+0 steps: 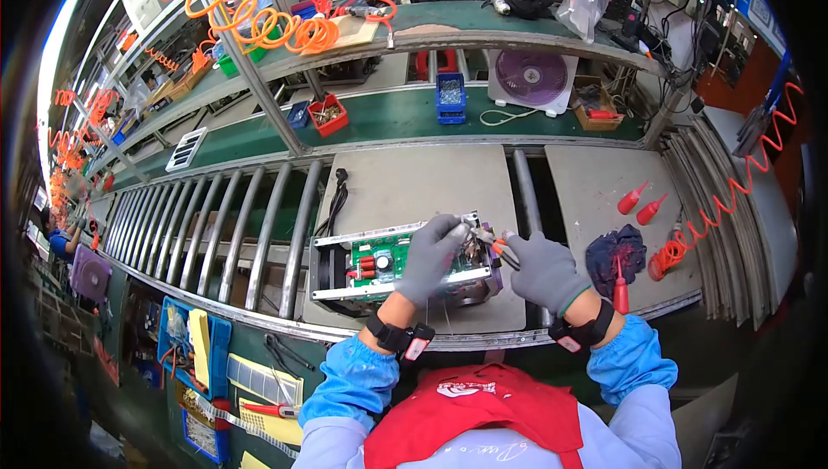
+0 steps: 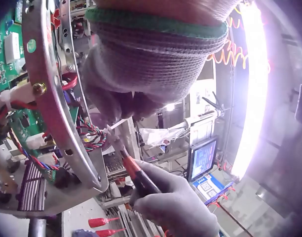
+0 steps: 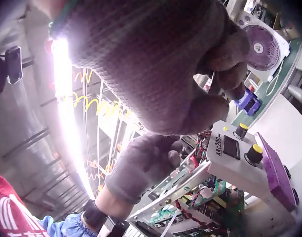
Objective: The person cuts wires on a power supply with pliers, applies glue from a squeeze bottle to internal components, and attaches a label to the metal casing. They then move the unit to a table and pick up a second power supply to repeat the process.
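An opened welder unit [image 1: 345,293] with a green circuit board [image 1: 369,252] lies on the grey board. Its front panel [image 3: 244,163] reads ARC200 and carries two black knobs with yellow caps. My gloved right hand [image 1: 545,272] grips pliers with orange-and-black handles [image 2: 137,175]. Their metal nose meets the twisted wires [image 2: 94,139] at the unit's panel end. Over the unit, my gloved left hand [image 1: 428,260] has its fingers curled at those same wires and pinches them; its fingertips are partly hidden. A thin white strip [image 2: 122,121] shows beside these fingers.
Red squeeze bottles [image 1: 632,199] and a dark cloth [image 1: 611,255] lie at the right. Metal rollers [image 1: 246,236] run to the left. A purple-and-white fan [image 1: 530,79], a blue bin [image 1: 450,98] and a red bin [image 1: 329,115] stand behind. A coiled orange hose [image 1: 720,215] hangs right.
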A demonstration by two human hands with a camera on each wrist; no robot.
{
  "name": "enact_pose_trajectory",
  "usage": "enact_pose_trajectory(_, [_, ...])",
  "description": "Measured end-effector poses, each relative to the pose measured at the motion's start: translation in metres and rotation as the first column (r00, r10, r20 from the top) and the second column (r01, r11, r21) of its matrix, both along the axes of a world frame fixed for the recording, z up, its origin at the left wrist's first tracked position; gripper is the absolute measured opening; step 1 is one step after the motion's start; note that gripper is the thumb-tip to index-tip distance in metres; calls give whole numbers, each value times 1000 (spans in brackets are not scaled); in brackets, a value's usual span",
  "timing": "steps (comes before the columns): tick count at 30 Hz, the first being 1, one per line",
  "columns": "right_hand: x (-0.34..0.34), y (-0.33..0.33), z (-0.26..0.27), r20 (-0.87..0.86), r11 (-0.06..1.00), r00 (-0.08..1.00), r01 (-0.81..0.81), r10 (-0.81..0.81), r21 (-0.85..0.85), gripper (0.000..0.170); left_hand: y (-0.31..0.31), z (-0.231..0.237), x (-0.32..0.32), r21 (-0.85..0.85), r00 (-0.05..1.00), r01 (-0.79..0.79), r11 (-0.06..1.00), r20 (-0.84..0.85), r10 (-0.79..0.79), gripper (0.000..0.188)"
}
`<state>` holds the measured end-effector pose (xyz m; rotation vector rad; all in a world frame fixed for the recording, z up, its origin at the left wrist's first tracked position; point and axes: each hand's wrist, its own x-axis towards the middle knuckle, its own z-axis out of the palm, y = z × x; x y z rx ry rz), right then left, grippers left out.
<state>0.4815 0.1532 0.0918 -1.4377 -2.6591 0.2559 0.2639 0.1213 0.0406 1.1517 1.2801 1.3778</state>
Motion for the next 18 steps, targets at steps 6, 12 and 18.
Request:
enact_pose_trajectory(6, [23, -21, -21, -229, 996, 973, -59, 41, -72, 64, -40, 12, -29, 191, 947, -259, 947, -143, 288, 16])
enact_pose_trajectory(12, [20, -64, -63, -260, 969, 936, -246, 237, 0, 74, -137, -20, -48, 258, 417, 89, 962, -887, 200, 38])
enact_pose_trajectory(18, [-1, -73, -108, -169, 959, 948, -248, 269, 136, 77, -142, -57, -26, 155, 289, 257, 954, -954, 76, 45])
